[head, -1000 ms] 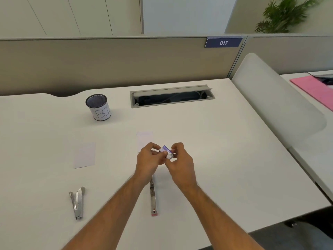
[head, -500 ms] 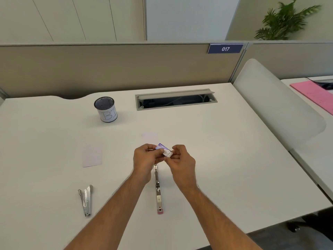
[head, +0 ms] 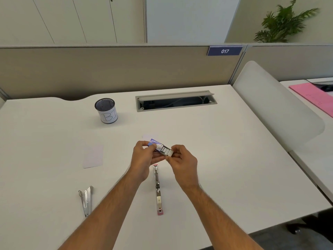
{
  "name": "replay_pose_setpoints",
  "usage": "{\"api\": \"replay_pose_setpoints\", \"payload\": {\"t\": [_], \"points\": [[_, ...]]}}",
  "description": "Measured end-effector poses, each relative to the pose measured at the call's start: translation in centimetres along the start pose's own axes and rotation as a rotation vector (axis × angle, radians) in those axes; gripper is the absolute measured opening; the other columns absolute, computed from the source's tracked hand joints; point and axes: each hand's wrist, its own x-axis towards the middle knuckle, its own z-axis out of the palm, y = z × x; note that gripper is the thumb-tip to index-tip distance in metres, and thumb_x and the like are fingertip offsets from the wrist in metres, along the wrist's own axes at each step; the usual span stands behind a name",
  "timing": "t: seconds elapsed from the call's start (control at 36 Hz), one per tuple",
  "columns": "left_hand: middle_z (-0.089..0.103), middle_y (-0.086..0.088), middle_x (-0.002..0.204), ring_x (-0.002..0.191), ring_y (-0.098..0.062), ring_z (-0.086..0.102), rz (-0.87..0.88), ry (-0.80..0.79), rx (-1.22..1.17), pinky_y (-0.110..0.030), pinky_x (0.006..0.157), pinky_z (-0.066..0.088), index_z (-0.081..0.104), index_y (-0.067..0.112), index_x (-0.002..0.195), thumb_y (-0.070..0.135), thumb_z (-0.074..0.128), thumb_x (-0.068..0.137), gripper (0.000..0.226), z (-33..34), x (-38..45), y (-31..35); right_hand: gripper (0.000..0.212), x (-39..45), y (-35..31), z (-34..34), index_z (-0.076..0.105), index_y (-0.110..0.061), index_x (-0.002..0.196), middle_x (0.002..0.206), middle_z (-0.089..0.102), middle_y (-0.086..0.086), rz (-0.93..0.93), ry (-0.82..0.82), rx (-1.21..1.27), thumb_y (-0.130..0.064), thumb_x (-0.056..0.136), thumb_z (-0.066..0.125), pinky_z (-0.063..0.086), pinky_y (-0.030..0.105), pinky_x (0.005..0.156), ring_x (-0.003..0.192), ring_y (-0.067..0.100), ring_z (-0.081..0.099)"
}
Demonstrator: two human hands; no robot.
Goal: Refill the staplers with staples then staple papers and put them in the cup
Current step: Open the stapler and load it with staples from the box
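Head view (downward, forward) over desk (head: 234, 159)

**Colours and markings noted**

Desk (head: 225, 159): white. Cup (head: 106, 110): black mesh, white label, hand-lettered. Staple box (head: 155, 144): blue and white. Open stapler (head: 158, 188): silver, pink ends. Second stapler (head: 86, 200): silver. Sign (head: 224, 51): navy, white "017". Folder (head: 315, 96): pink.

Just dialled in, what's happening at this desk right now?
A person is opening a small box of staples above the desk. The left hand grips the box's sleeve while the right hand pinches the inner tray, slid partly out with staples showing. Below the hands, one stapler lies swung open; a second stapler lies to the left. Two paper slips lie unstapled, and the cup stands at the back.
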Motion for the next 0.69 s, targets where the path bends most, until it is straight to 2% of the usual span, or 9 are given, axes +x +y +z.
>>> {"api": "replay_pose_setpoints", "payload": {"t": [0.11, 0.22, 0.36, 0.53, 0.61, 0.69], "points": [[0.075, -0.027, 0.098, 0.079, -0.039, 0.079, 0.0, -0.005, -0.002, -0.037, 0.062, 0.064, 0.051, 0.007, 0.11, 0.004, 0.055, 0.102, 0.01, 0.1, -0.1, -0.1, 0.025, 0.1, 0.2, -0.1, 0.067, -0.018, 0.101, 0.093, 0.073, -0.003, -0.02, -0.015, -0.031, -0.003, 0.083, 0.074, 0.054, 0.015, 0.072, 0.084, 0.01, 0.071], [0.076, -0.026, 0.096, 0.079, -0.038, 0.079, 0.0, -0.003, 0.006, -0.036, 0.061, 0.064, 0.047, 0.009, 0.114, 0.007, 0.05, 0.105, 0.009, 0.3, -0.2, -0.1, 0.027, 0.2, 0.3, -0.3, 0.069, -0.017, 0.105, 0.099, 0.072, -0.004, -0.042, -0.029, -0.07, -0.002, 0.083, 0.071, 0.057, 0.019, 0.078, 0.091, 0.013, 0.071], [0.075, -0.025, 0.098, 0.078, -0.037, 0.079, 0.002, 0.006, 0.017, -0.035, 0.059, 0.063, 0.044, 0.012, 0.115, 0.008, 0.045, 0.106, 0.01, 0.4, -0.2, 0.0, 0.027, 0.3, 0.2, -0.6, 0.07, -0.02, 0.105, 0.099, 0.072, -0.006, -0.063, -0.039, -0.126, -0.003, 0.084, 0.071, 0.056, 0.018, 0.079, 0.091, 0.011, 0.07], [0.08, -0.01, 0.078, 0.074, -0.034, 0.08, 0.023, -0.004, 0.079, -0.038, 0.066, 0.066, 0.044, 0.015, 0.109, 0.008, 0.048, 0.105, 0.008, 0.4, -0.3, -0.6, 0.015, 0.6, -0.3, -0.5, 0.075, -0.018, 0.106, 0.1, 0.069, -0.006, -0.087, -0.053, -0.221, -0.017, 0.091, 0.071, 0.056, 0.022, 0.077, 0.092, 0.007, 0.066], [0.08, -0.013, 0.08, 0.074, -0.035, 0.079, 0.025, -0.005, 0.054, -0.033, 0.058, 0.063, 0.045, 0.014, 0.108, 0.006, 0.05, 0.104, 0.01, 0.7, -0.4, -0.8, 0.015, 1.0, -0.6, -0.5, 0.076, -0.017, 0.106, 0.1, 0.068, -0.005, -0.107, -0.075, -0.326, -0.017, 0.095, 0.066, 0.047, 0.014, 0.076, 0.09, 0.005, 0.062], [0.078, -0.02, 0.088, 0.074, -0.035, 0.079, 0.029, 0.003, 0.045, -0.033, 0.058, 0.063, 0.045, 0.014, 0.108, 0.006, 0.05, 0.104, 0.011, 0.9, -0.6, -0.8, 0.017, 1.1, -0.8, -0.6, 0.076, -0.013, 0.109, 0.102, 0.067, -0.001, -0.138, -0.104, -0.417, -0.015, 0.098, 0.062, 0.041, 0.007, 0.073, 0.089, 0.008, 0.061]]}}
